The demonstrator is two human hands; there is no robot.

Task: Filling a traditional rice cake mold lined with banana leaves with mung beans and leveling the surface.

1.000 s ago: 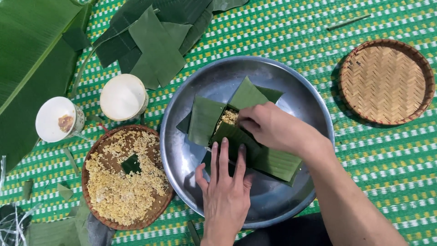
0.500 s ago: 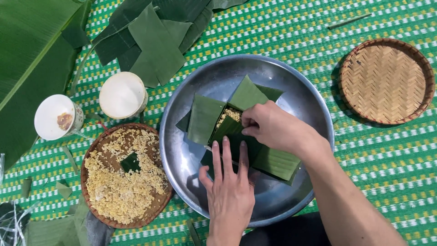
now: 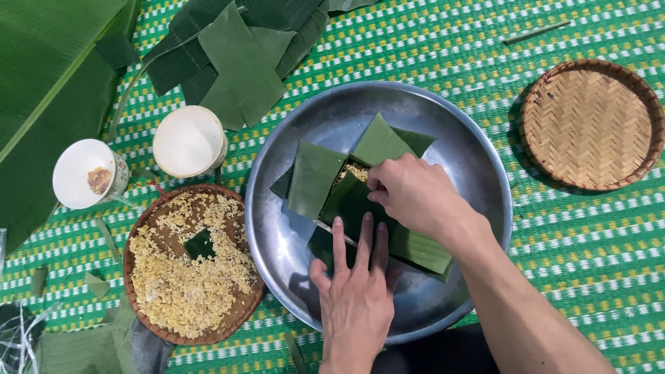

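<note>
A wide metal basin (image 3: 291,242) sits on the mat with a banana-leaf parcel (image 3: 315,176) inside, its flaps partly up around yellowish rice (image 3: 355,171). My left hand (image 3: 355,291) lies flat, fingers together, pressing the near leaf flap down. My right hand (image 3: 415,194) curls over the parcel's middle, fingertips pinching a folded leaf edge beside the rice. A leaf strip (image 3: 422,249) runs out under my right wrist.
A woven tray of yellow rice (image 3: 187,270) with a small leaf piece lies left of the basin. Two white cups (image 3: 90,173) (image 3: 188,140) stand behind it. Cut banana leaves (image 3: 235,62) lie at top; an empty woven basket (image 3: 592,125) sits at right.
My left hand has slid slightly forward and right over the near flap. My right hand has closed a little more over the fold at the parcel's middle.
</note>
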